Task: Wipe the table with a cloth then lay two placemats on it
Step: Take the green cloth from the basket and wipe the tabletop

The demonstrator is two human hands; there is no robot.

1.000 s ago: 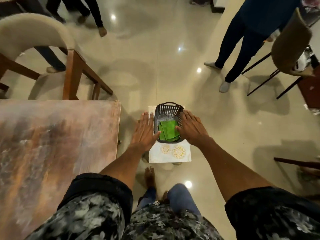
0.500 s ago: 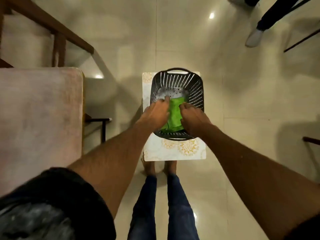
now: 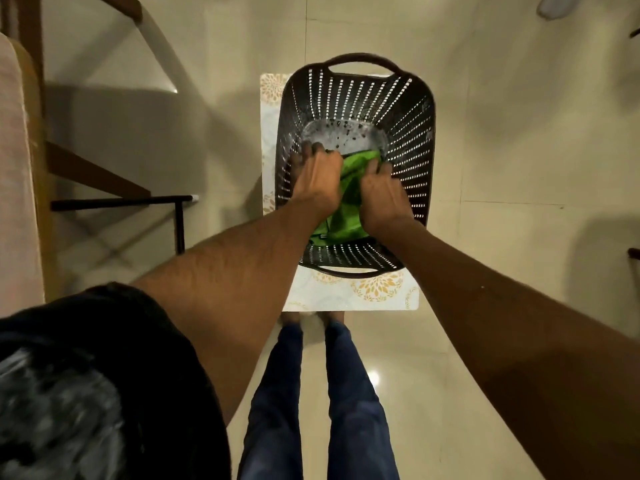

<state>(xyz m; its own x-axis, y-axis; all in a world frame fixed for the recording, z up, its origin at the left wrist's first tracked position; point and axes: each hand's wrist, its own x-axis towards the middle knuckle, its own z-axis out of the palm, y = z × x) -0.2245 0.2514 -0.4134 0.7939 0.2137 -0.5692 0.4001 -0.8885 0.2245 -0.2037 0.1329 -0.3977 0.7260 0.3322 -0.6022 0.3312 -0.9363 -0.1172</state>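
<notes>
Down at the bottom of the dark slotted laundry basket [image 3: 412, 133] sits the green cloth [image 3: 348, 209], folded or bunched, which is why both arms reach so deep. Left hand [image 3: 317, 178] and right hand [image 3: 381, 199] are on either side of it, fingers curled down into the fabric, so I'd say both are grasping it to lift it out for wiping. Basket rests on a small stool with a floral-patterned white top [image 3: 346, 296], with the table edge [image 3: 17, 168] off to the left.
</notes>
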